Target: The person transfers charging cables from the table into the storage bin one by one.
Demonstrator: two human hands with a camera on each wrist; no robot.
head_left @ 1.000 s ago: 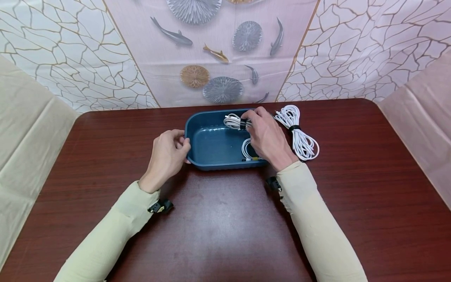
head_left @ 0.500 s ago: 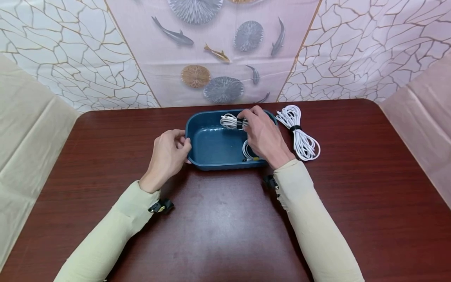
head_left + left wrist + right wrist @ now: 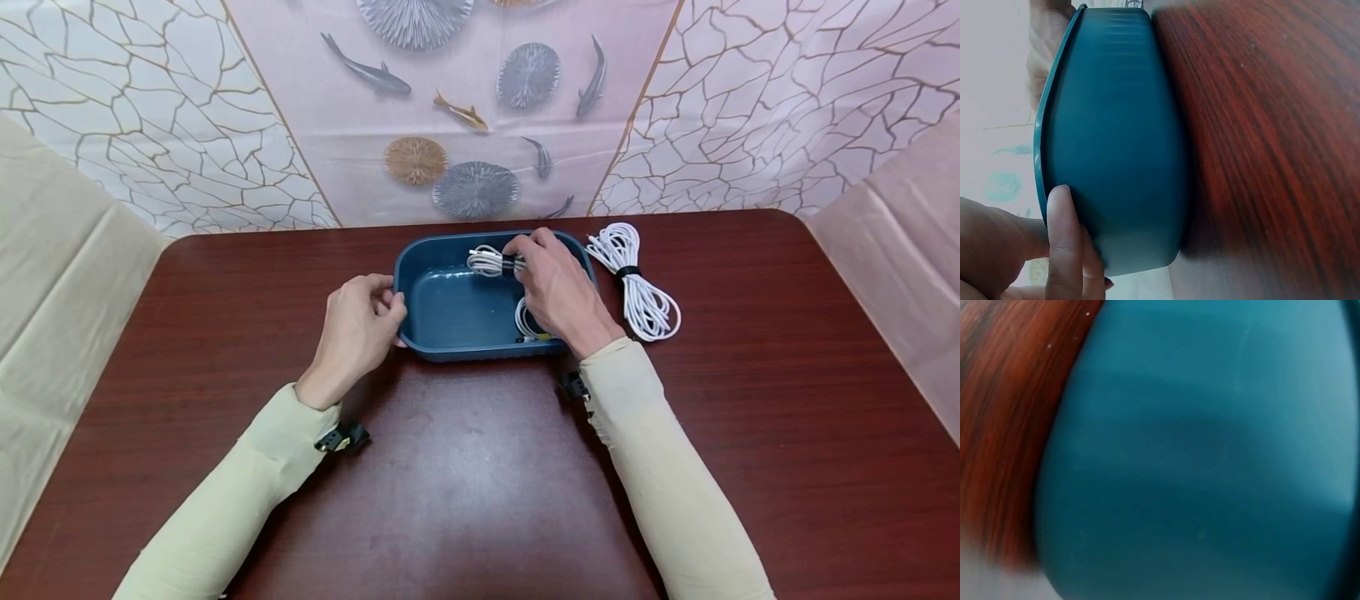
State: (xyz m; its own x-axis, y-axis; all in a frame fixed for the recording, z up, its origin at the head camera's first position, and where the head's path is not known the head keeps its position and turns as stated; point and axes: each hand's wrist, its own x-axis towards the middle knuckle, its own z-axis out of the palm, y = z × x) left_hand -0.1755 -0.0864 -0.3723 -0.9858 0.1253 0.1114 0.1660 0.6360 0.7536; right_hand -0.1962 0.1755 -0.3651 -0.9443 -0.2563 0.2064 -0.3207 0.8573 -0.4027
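Note:
A teal plastic basin (image 3: 450,353) with rounded corners stands at the back middle of the table. My left hand (image 3: 356,333) pinches its left rim; in the left wrist view a fingertip (image 3: 1062,212) presses the outer wall just below the lip. Over the basin's right half, my right hand (image 3: 558,292) holds a small coiled cable (image 3: 487,261), greyish white with a black strap. Below that hand a second coiled white cable (image 3: 522,319) with a yellow tag lies in the basin, partly covered by the hand. The basin's outer wall (image 3: 1197,450) fills the right wrist view, which hides the right fingers.
A larger bundle of white cable (image 3: 643,292), tied with a black strap, lies on the table just right of the basin. The dark red wooden table (image 3: 465,483) ends at a patterned cloth backdrop (image 3: 480,108). Pale cloth panels (image 3: 45,333) flank both sides.
My right hand has shifted slightly left over the basin, carrying the small coiled cable with it. The left hand and the basin stay in place.

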